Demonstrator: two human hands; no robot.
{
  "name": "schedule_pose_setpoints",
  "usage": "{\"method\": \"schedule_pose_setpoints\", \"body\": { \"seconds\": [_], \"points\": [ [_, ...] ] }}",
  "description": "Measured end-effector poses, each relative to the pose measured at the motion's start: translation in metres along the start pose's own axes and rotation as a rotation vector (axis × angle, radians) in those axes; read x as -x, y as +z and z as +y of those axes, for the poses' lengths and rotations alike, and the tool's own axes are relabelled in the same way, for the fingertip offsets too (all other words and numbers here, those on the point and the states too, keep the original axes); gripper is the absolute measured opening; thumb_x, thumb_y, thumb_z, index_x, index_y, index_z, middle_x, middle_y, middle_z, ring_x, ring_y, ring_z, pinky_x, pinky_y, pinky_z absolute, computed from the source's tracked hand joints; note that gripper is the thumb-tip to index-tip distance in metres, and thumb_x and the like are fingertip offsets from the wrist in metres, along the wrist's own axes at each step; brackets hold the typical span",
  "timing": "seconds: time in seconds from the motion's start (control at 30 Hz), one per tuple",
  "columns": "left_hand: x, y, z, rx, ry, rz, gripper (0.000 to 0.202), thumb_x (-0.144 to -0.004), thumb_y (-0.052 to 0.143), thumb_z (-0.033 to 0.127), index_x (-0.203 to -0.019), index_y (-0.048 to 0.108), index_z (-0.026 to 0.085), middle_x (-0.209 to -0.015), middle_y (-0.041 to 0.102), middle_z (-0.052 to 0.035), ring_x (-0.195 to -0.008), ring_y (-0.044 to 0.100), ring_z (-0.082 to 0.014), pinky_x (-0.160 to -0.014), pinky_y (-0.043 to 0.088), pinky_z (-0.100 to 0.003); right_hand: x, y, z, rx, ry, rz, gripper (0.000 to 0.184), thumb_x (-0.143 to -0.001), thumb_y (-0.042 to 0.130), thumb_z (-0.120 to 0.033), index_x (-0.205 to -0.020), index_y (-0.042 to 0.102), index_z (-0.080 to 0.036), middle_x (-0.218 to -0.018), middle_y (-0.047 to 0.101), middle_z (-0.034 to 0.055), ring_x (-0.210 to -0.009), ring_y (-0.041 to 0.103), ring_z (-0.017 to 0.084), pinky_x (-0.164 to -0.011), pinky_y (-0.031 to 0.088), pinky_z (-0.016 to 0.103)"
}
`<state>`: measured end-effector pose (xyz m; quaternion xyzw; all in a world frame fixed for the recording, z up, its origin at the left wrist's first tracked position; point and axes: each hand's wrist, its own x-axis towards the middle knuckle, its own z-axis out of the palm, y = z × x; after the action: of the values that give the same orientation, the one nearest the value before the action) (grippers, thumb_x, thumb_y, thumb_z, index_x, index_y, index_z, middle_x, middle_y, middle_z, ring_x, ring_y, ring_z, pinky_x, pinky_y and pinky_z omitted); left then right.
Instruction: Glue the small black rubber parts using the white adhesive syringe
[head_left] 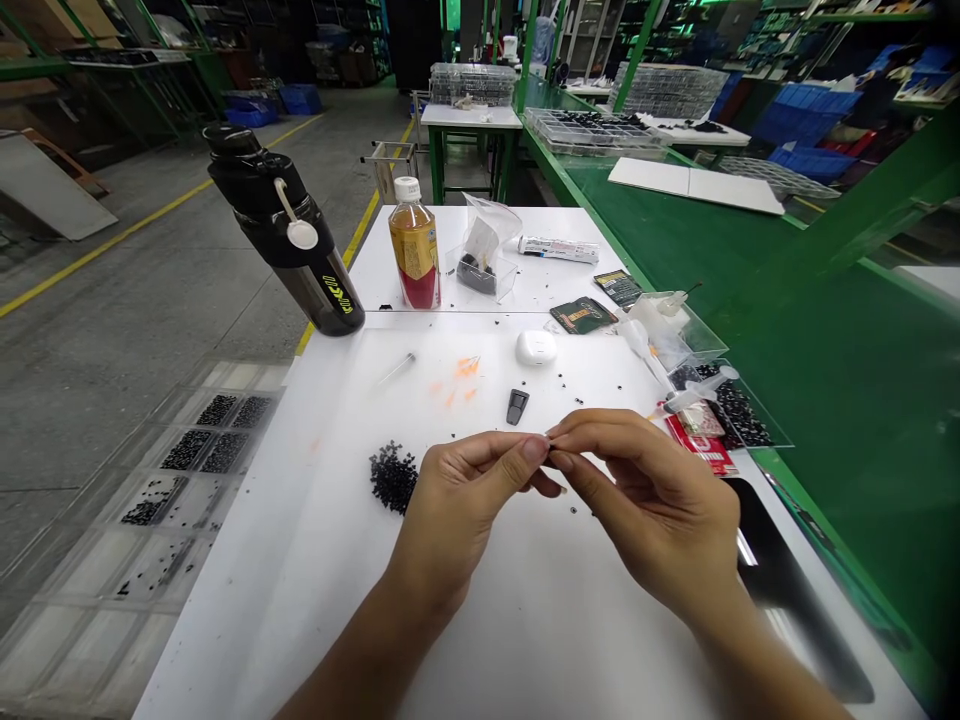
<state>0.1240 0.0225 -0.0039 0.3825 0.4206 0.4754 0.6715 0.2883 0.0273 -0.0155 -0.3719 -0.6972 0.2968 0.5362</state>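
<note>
My left hand (457, 510) and my right hand (645, 500) meet above a white table (525, 620), their fingertips pinching a tiny black part (549, 450) that is mostly hidden. A loose pile of small black parts (393, 476) lies just left of my left hand. Farther ahead are a dark clip-shaped piece (517, 406) and a white earbud case (535, 347). A thin glass tube (396, 369) lies near orange stains (465, 368). Several black specks dot the table around my hands.
A black water bottle (285, 230), a juice bottle (414, 258) and a glue tube (559, 249) stand or lie beyond. Clear boxes of parts (739, 410) sit at the right, by a green bench (847, 400). Trays of black parts (187, 480) lie at the left.
</note>
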Motion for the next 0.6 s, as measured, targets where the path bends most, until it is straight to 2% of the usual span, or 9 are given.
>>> {"method": "schedule_pose_setpoints", "body": {
  "seconds": [0.1, 0.23, 0.37, 0.6],
  "points": [
    [0.0017, 0.0003, 0.0012, -0.021, -0.009, 0.009, 0.018, -0.092, 0.07, 0.04, -0.096, 0.083, 0.028, -0.079, 0.074, 0.0004, -0.08, 0.063, -0.0141, -0.086, 0.048, -0.031, 0.0003, 0.0002, 0.0017, 0.04, -0.047, 0.011, 0.032, -0.087, 0.068, 0.0, -0.108, 0.07, -0.024, -0.103, 0.069, 0.0039, -0.097, 0.067, 0.018, -0.079, 0.059, 0.032],
    [0.0029, 0.002, 0.0045, 0.002, 0.004, 0.002, 0.015, -0.091, 0.071, 0.036, -0.098, 0.082, 0.029, -0.076, 0.072, 0.0021, -0.08, 0.064, -0.0115, -0.086, 0.05, -0.025, 0.0009, 0.0014, 0.0028, 0.092, -0.101, 0.053, 0.035, -0.086, 0.068, 0.002, -0.111, 0.07, -0.022, -0.104, 0.07, 0.0048, -0.097, 0.067, 0.018, -0.08, 0.058, 0.034],
    [0.0034, 0.0036, 0.0062, 0.033, 0.028, 0.019, 0.013, -0.089, 0.074, 0.031, -0.099, 0.082, 0.029, -0.081, 0.075, 0.0018, -0.079, 0.067, -0.0098, -0.082, 0.053, -0.02, 0.001, 0.0022, 0.002, 0.112, -0.107, 0.057, 0.033, -0.085, 0.069, 0.002, -0.109, 0.07, -0.021, -0.104, 0.071, 0.0046, -0.096, 0.067, 0.019, -0.079, 0.058, 0.034],
    [0.0055, 0.0054, 0.0057, -0.047, 0.1, 0.076, 0.013, -0.088, 0.075, 0.028, -0.099, 0.082, 0.03, -0.085, 0.078, 0.002, -0.077, 0.069, -0.0096, -0.079, 0.056, -0.018, 0.0027, 0.0029, -0.0002, 0.12, -0.115, 0.056, 0.034, -0.086, 0.068, 0.003, -0.111, 0.07, -0.02, -0.104, 0.071, 0.0058, -0.096, 0.068, 0.02, -0.08, 0.058, 0.036]
  ]
}}
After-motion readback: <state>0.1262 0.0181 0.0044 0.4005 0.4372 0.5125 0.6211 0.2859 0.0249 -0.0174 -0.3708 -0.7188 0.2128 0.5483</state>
